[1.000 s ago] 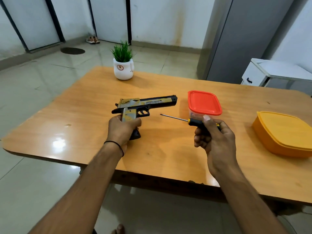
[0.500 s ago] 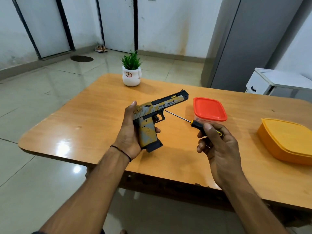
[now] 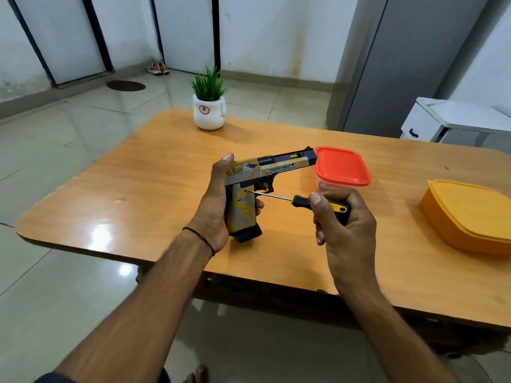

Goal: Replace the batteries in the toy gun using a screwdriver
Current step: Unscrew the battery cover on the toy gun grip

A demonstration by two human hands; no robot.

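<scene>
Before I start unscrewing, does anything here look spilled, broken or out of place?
Nothing stands out. The left hand grips the toy gun, the right hand the screwdriver, tip at the grip; the red-lidded tub, orange tub and plant pot sit level.

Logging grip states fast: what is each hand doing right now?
Left hand: grips the toy gun by its handle.
Right hand: grips the screwdriver, tip at the gun's handle.

Wooden table (image 3: 154,172), glossy tiled floor (image 3: 55,139)
</scene>
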